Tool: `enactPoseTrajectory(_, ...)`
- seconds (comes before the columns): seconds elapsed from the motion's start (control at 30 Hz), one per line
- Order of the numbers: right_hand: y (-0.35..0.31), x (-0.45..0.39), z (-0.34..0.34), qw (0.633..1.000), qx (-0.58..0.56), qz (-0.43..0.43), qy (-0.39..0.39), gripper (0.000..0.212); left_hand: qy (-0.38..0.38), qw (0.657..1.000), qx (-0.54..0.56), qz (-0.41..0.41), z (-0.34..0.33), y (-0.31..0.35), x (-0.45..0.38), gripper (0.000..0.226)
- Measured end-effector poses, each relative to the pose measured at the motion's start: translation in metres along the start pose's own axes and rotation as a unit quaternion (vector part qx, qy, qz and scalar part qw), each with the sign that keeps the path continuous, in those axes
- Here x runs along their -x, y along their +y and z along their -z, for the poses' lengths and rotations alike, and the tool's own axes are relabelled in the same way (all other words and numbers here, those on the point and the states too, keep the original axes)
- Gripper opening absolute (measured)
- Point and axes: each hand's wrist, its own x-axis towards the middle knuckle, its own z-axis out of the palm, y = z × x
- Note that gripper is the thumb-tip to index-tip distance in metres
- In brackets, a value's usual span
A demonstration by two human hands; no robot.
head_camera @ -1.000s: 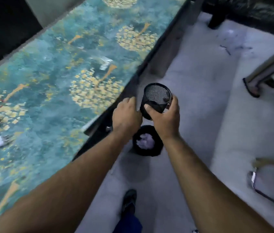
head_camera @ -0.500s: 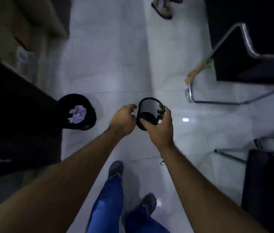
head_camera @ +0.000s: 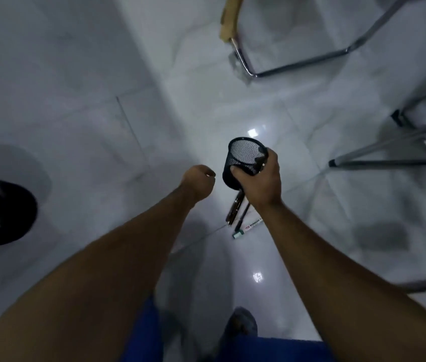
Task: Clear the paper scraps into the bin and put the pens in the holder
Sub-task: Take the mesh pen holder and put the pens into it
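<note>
My right hand grips the black mesh pen holder over the white floor, its open mouth tilted toward me. Several pens and a white marker stick out below that hand, seemingly clamped against the holder. My left hand hovers just left of the holder with curled fingers and nothing in it. A dark round shape at the left edge looks like the black bin; it is blurred and no paper shows in it.
Chrome chair frames stand at the upper right, and more metal legs at the right. My blue trouser legs and a shoe are at the bottom. The floor is glossy white tile.
The view has swung away from the patterned table and bin to the floor by the chairs. My left hand has come off the holder and curled; the right still carries it.
</note>
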Motion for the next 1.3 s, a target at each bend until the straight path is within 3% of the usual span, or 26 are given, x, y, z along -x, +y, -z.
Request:
enactPoseTrajectory(0.07,0.042,-0.019,-0.013,1.000,-0.011,-0.011,0.018,0.080,-0.023,1.000,-0.001,0.009,-0.041,-0.024,-0.035,0.019)
enactPoseTrajectory(0.27,0.143,-0.051,-0.037,0.992,-0.077,-0.028,0.096,0.089,-0.037,0.985,-0.153,-0.065,-0.132,-0.066,-0.096,0.024)
enactPoseTrajectory(0.47,0.188,-0.070,-0.059,0.990,-0.085,-0.013,0.113,0.085,-0.004,0.976,-0.190,-0.110,-0.183,-0.081,-0.126,0.034)
enactPoseTrajectory(0.57,0.196,-0.069,-0.065,0.987,-0.096,-0.029,0.128,0.086,0.023,0.979,-0.166,-0.118,-0.190,-0.081,-0.125,0.028)
enactPoseTrajectory(0.73,0.194,-0.061,-0.060,0.977,-0.104,-0.047,0.177,0.086,0.043,0.992,-0.121,-0.018,-0.182,-0.080,-0.123,0.036)
enactPoseTrajectory(0.87,0.196,-0.058,-0.059,0.987,-0.060,-0.031,0.143,0.085,0.141,0.990,-0.002,0.022,-0.142,-0.078,-0.131,0.031)
enactPoseTrajectory(0.93,0.195,-0.058,-0.063,0.992,-0.037,-0.019,0.123,0.083,0.202,0.976,0.077,-0.009,-0.115,-0.065,-0.132,0.030)
enactPoseTrajectory(1.0,0.194,-0.058,-0.068,0.994,-0.030,-0.012,0.108,0.082,0.225,0.962,0.123,-0.095,-0.093,-0.048,-0.130,0.041)
enactPoseTrajectory(1.1,0.189,-0.059,-0.075,0.996,-0.034,-0.009,0.083,0.086,0.217,0.945,0.125,-0.208,-0.076,-0.025,-0.124,0.044)
enactPoseTrajectory(1.3,0.183,-0.064,-0.081,0.999,0.011,0.020,0.028,0.088,0.215,0.928,0.089,-0.290,-0.074,-0.004,-0.117,0.051)
